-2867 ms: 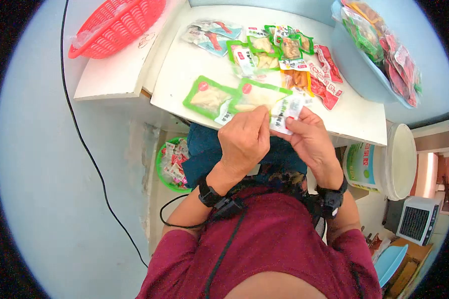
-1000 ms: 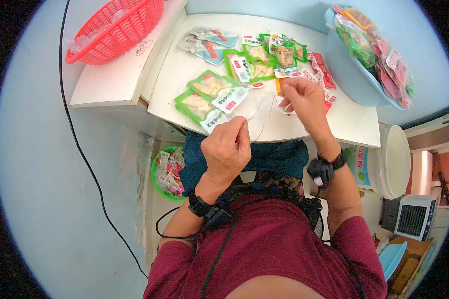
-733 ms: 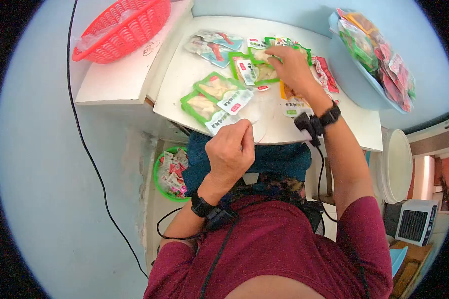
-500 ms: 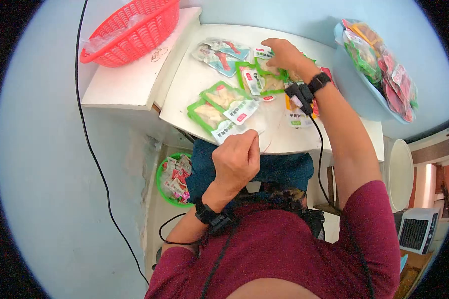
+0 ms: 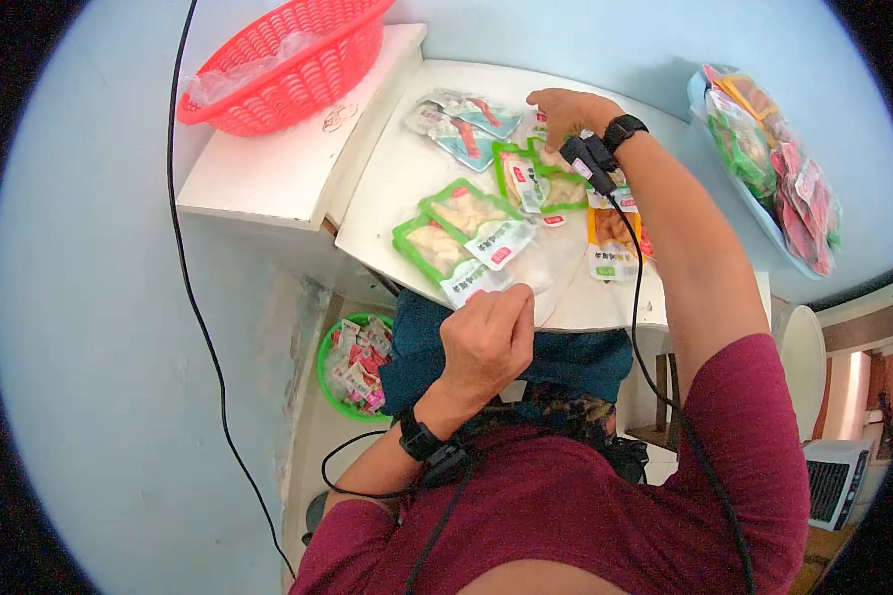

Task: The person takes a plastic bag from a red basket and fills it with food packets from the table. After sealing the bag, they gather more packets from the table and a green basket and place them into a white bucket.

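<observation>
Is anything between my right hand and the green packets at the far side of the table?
Nothing visible. The right hand is directly over the green packets on the table, fingers seemingly touching the pile.

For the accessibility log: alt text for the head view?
Right hand reaches onto the far packets on a white table; left hand pinches a clear bag at its near edge. A red basket sits far left.
</observation>
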`<state>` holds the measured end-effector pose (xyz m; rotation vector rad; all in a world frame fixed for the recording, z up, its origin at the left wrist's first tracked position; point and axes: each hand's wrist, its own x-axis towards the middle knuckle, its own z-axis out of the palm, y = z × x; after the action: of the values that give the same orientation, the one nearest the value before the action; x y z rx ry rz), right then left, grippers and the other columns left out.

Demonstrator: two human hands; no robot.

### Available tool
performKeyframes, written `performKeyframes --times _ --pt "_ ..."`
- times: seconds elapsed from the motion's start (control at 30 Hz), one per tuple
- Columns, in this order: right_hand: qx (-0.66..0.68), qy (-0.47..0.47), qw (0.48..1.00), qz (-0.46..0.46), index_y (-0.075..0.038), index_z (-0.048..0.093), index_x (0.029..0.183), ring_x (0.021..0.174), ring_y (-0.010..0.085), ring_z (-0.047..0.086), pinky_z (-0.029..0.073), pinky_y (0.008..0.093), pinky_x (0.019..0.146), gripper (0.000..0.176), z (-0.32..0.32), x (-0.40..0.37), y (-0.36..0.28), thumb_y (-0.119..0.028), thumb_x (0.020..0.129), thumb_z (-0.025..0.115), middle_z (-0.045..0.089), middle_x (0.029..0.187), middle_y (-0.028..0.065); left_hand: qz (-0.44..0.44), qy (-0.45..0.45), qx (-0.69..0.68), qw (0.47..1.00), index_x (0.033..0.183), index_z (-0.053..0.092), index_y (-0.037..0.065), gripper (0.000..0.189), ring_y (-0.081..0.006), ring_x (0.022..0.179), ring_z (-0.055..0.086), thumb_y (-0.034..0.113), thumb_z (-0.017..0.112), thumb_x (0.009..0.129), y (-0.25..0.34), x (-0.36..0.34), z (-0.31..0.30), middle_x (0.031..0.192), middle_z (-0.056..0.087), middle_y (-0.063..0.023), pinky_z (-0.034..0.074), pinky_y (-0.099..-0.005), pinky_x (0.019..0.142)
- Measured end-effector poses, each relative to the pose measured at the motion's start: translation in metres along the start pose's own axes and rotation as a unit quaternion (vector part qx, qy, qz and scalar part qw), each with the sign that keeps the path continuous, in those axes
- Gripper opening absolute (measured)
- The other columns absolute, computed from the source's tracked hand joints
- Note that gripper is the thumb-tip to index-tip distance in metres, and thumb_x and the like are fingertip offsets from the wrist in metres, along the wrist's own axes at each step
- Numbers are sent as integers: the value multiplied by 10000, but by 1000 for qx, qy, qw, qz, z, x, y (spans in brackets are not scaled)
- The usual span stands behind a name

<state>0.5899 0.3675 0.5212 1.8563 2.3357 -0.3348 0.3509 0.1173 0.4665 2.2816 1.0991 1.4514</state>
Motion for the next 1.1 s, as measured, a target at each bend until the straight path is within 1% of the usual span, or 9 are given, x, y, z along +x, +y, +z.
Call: performKeyframes --times 0.13,0.23,0.43,0.57,0.6,0.7,0.83,1.0,1.1 --pt "-30 92 994 -49 -63 659 1033 1068 333 599 517 403 868 391 16 18 18 -147 661 750 631 1170 148 5 -2 2 1000 876 645 43 130 -271 591 619 -19 683 769 -1 0 2 713 625 -114 486 -358 521" --pt "-53 226 963 -135 -65 678 865 893 360 652 537 448 776 161 27 17 21 -140 724 696 680 907 160 3 -5 3 1000 876 645 42 128 -275 592 619 -20 683 770 2 0 0 710 622 -118 484 -361 522" --pt "58 391 908 -137 -59 633 794 779 400 641 513 485 682 85 -9 -25 -6 -141 787 614 656 783 185 2 13 9 1000 893 648 35 136 -287 623 639 -15 690 775 1 0 1 740 646 -129 500 -355 546" --pt "94 476 870 -85 -58 648 872 765 418 635 511 494 677 157 -20 -88 -24 -196 798 641 666 810 195 13 27 13 999 903 651 33 141 -287 641 651 -11 696 776 4 1 5 767 663 -131 509 -350 555" --pt "97 497 859 -79 -50 655 892 695 367 648 513 449 647 198 -17 -100 -20 -232 813 661 663 782 190 15 30 12 999 909 653 33 143 -285 643 652 -10 696 780 5 1 6 767 663 -128 508 -349 554" --pt "257 483 837 29 -21 650 921 621 246 626 488 378 588 255 -1 -152 -24 -256 828 677 658 707 123 1 27 17 999 912 653 30 140 -280 637 652 -8 697 785 5 0 7 775 666 -129 508 -348 551" --pt "443 433 775 121 35 634 1019 707 92 570 433 262 585 287 36 -232 -27 -209 869 665 642 816 25 -9 34 18 999 915 656 29 137 -274 617 647 -5 698 790 3 1 8 780 669 -129 502 -346 536" --pt "721 319 608 92 12 581 1143 821 112 651 518 256 740 232 82 -294 -44 -87 934 602 684 996 76 -16 30 21 999 921 666 31 121 -252 584 634 8 692 806 0 0 10 761 666 -121 491 -328 519" --pt "774 260 572 72 20 559 1164 877 133 674 542 277 802 241 97 -313 -42 -57 938 592 685 1048 99 -27 12 21 999 924 669 31 108 -229 561 624 22 691 818 4 2 9 744 663 -116 484 -313 514"
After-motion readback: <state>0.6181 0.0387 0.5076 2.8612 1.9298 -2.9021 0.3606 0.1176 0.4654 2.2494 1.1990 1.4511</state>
